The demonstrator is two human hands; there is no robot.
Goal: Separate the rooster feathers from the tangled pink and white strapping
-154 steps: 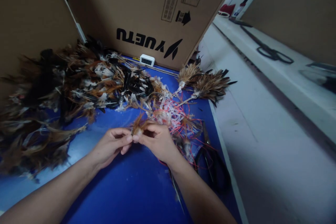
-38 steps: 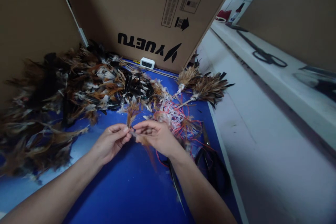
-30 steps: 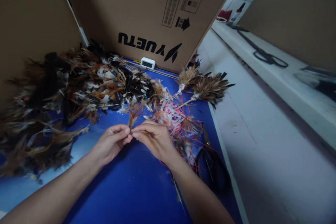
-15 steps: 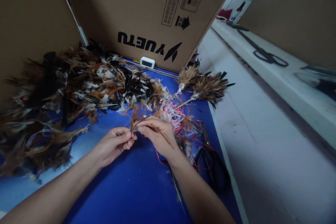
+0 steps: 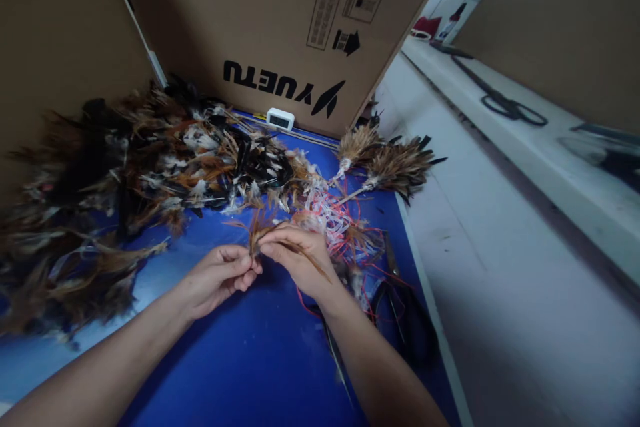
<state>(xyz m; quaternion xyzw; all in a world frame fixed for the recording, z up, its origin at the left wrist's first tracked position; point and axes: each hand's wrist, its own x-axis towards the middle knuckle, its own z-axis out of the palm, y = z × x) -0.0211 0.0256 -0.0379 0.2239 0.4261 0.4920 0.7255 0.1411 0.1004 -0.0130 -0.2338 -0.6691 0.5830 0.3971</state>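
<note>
Above the middle of the blue table (image 5: 220, 373), my left hand (image 5: 217, 280) pinches the lower end of a small bunch of brown feathers (image 5: 258, 228). Thumb and fingers of my right hand (image 5: 300, 259) are closed on feathers at the same bunch, with some long brown ones lying back across the palm. The two hands nearly touch. Just past my right hand is a tangle of pink and white string (image 5: 335, 220). Beyond the hands spreads a large heap of brown, black and white feathers (image 5: 200, 147).
Two tied feather bundles on sticks (image 5: 400, 167) lie at the back right. Black-handled scissors (image 5: 407, 320) are beside my right forearm. A small white digital display (image 5: 281, 119) stands before a cardboard box (image 5: 200, 13). Another pair of scissors (image 5: 510, 107) rests on the ledge at right.
Both hands stay in nearly the same place. The fingers and the feathers between them shift only slightly.
</note>
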